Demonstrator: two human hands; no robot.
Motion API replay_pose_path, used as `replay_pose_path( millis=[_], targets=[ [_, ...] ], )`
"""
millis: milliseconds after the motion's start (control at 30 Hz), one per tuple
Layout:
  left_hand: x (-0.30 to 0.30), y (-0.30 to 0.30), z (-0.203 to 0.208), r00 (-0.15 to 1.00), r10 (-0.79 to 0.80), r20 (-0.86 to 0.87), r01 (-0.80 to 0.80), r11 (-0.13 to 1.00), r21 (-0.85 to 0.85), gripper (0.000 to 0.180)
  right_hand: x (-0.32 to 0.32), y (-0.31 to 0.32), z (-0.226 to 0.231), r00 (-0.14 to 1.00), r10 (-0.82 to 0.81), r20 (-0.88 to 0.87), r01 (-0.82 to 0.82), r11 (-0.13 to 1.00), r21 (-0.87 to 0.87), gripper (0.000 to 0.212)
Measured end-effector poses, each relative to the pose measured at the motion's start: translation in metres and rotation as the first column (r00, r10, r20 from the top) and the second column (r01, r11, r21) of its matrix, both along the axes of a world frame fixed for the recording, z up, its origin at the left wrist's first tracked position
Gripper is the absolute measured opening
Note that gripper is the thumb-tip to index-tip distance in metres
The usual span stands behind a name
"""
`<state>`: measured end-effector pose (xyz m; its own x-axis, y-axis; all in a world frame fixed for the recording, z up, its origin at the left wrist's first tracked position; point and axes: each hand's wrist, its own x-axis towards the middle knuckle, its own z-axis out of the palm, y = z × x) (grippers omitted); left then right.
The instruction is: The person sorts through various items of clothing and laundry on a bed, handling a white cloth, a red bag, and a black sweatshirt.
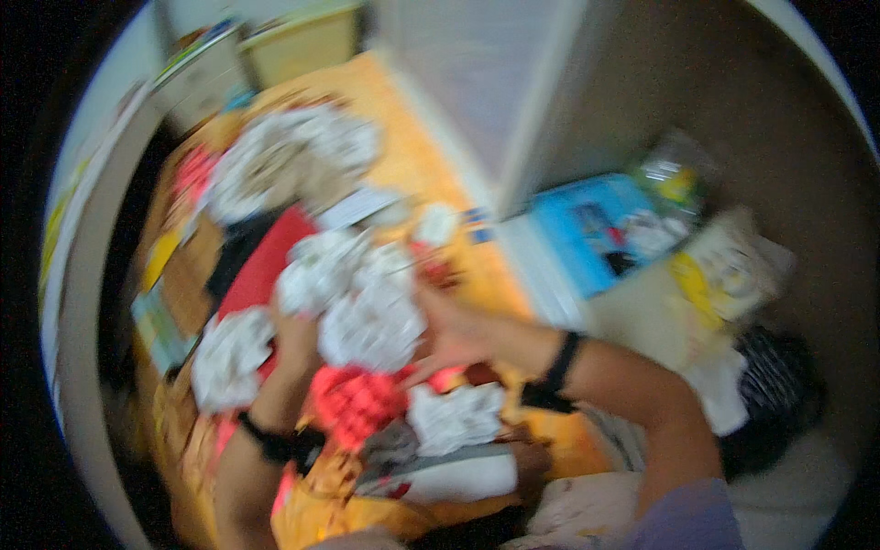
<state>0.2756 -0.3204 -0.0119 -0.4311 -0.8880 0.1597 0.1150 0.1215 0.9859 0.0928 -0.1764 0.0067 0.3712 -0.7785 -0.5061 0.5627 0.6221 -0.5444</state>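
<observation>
Between my two hands is a bulky bunch of crumpled white bundles, soft-looking like cloth or thin plastic bags; blur hides which. My left hand grips the bunch from its left side, its fingers mostly covered by the white material. On the other side my right hand presses against it, fingers curved along its edge. Just below lies a bright coral-red crumpled bundle. More white crumpled pieces rest at the left and at the lower right.
An orange patterned bed or mat carries a red flat item and a large white-and-beige heap. To the right are a blue box with items inside, a yellow-and-white bag and a dark striped bundle. A pale yellow bin stands far back.
</observation>
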Motion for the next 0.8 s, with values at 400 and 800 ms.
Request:
replay_pose_path(
  millis=[400,800],
  targets=[
    [-0.176,0.117,0.093,0.799,-0.49,0.347,0.59,0.533,-0.606,0.097,-0.086,0.094,0.063,0.822,-0.569,0.031,0.545,0.769,-0.334,0.043],
    [-0.243,0.133,0.073,0.602,-0.784,0.152,0.798,0.59,-0.118,0.088,-0.36,0.156,0.052,-0.101,-0.89,-0.446,0.726,0.24,-0.644,0.038]
  ],
)
